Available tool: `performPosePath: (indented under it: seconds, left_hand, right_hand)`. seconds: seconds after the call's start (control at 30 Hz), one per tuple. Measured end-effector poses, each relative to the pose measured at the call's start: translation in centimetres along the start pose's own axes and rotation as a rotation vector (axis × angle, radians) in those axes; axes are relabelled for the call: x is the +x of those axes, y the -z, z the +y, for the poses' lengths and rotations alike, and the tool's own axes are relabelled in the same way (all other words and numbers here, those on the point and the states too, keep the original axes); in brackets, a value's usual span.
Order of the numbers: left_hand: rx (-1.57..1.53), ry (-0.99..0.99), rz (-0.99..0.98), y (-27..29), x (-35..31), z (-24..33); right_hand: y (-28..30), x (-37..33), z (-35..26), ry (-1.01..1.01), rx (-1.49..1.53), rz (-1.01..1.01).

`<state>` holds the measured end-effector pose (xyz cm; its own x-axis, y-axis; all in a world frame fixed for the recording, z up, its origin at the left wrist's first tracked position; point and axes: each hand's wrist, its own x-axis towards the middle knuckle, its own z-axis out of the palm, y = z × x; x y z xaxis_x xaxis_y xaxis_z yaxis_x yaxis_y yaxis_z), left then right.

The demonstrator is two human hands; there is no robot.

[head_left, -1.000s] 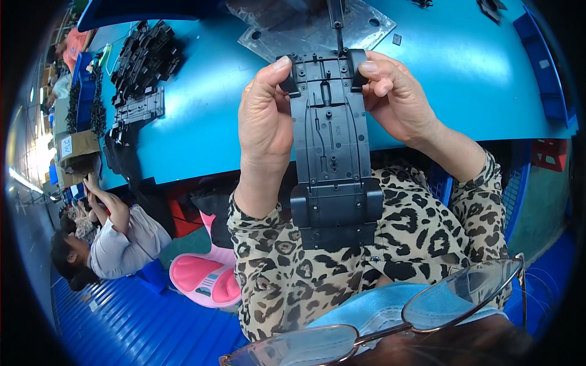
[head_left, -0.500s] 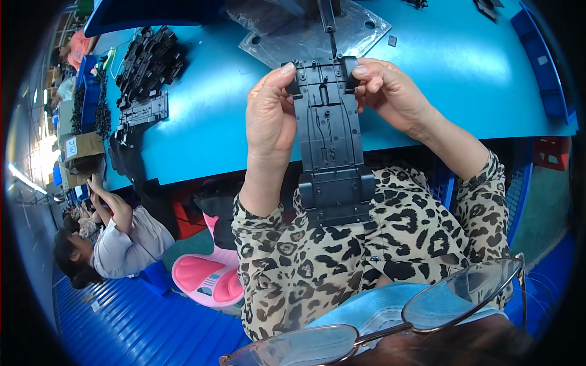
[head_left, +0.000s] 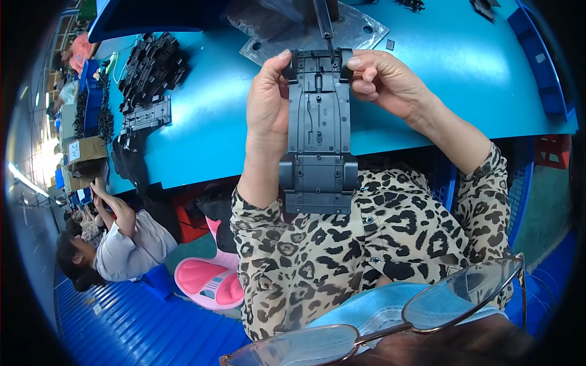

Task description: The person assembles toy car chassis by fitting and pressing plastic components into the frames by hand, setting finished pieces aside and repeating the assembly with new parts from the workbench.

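Note:
Between my hands is a long black plastic chassis plate (head_left: 318, 131), with molded ribs, screw holes and rounded wings at both ends. My left hand (head_left: 268, 100) grips its far left corner, thumb on top. My right hand (head_left: 390, 82) pinches the far right corner between thumb and curled fingers. The plate's near end hangs over the table edge in front of my body. A vertical screwdriver bit (head_left: 330, 46) meets the plate's far edge, near the right corner; I cannot tell whether it sits in a screw. Behind it lies a metal base plate (head_left: 360, 30) with holes.
Black plastic parts (head_left: 152, 67) are heaped at the left of the blue table (head_left: 452, 79). A blue bin (head_left: 537, 61) stands at the right edge. At lower left a co-worker (head_left: 131, 244) sits by a cardboard box (head_left: 88, 149). A pink seat (head_left: 210, 277) is beside me.
Both hands have shifted the chassis plate slightly away from me, and its near end has swung left. The far edge has moved up against the screwdriver bit.

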<state>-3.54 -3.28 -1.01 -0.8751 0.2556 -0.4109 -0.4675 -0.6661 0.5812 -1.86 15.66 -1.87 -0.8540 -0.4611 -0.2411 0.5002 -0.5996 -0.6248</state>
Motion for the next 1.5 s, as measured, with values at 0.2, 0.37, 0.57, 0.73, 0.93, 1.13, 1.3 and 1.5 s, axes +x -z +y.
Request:
performPosePath:
  seconds: [0.2,0.37,0.57,0.73,0.93,1.13,1.3,1.5]
  left_hand:
    - [-0.013,0.103,-0.017,-0.1,1.2,0.4]
    - [0.025,0.073,-0.032,-0.2,1.5,0.7]
    - [-0.004,0.134,-0.114,-0.3,1.5,1.0]
    - [-0.001,0.12,-0.104,0.0,2.2,1.0]
    - [-0.034,0.145,-0.171,-0.3,1.9,1.1]
    - [-0.05,0.159,-0.196,-0.5,1.8,1.4]
    - [-0.047,0.159,-0.217,-0.6,1.6,1.4]
    - [-0.048,0.147,-0.191,-0.4,1.6,1.3]
  right_hand:
    - [-0.2,0.2,-0.4,0.015,0.044,0.018]
    - [-0.7,0.3,-0.6,0.024,0.075,0.057]
    - [-0.9,0.2,-0.7,0.03,0.087,0.03]
    - [-1.0,0.4,-0.9,0.023,0.108,0.062]
    - [-1.0,0.4,-0.6,0.041,0.089,0.057]
    - [-0.9,0.5,-0.6,0.046,0.09,0.057]
    - [-1.2,0.3,-0.6,0.054,0.089,0.067]
    - [-1.2,0.3,-0.4,0.056,0.088,0.063]
